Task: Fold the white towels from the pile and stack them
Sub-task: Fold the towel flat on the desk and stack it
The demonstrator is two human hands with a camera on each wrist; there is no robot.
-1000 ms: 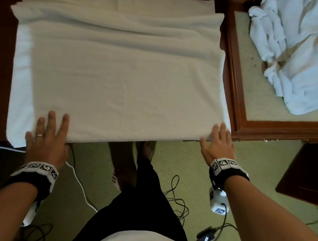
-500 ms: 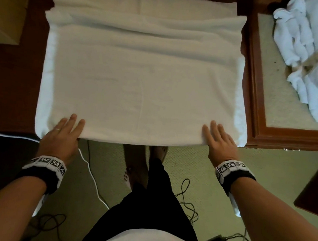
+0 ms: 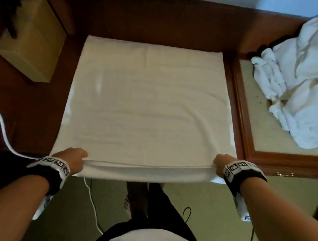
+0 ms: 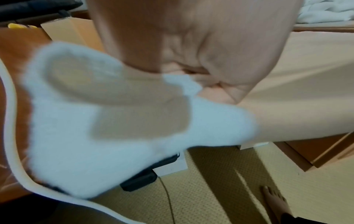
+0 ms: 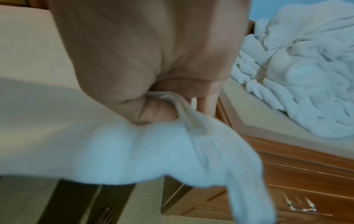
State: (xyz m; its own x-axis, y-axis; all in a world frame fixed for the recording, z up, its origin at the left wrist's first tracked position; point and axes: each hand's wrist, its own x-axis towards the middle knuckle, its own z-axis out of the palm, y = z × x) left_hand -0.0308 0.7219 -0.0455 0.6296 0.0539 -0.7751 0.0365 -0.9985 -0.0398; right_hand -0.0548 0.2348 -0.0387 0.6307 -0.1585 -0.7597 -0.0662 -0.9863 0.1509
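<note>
Your left hand (image 3: 72,159) and right hand (image 3: 220,163) each grasp a near corner of the flat white terry towel (image 3: 147,107), fingers (image 5: 159,112) clenched on the cloth, near edge lifted off the dark red-brown wooden bench (image 3: 27,110). The towel lies spread mid-bench. A crumpled pile of white towels (image 3: 307,86) sits far right; a tan cardboard box (image 3: 33,40) sits far left.

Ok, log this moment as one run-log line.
step: folding towel | left hand: grips near-left corner | right hand: grips near-right corner | towel: flat on desk, near edge lifted | pile: unfolded, right
</note>
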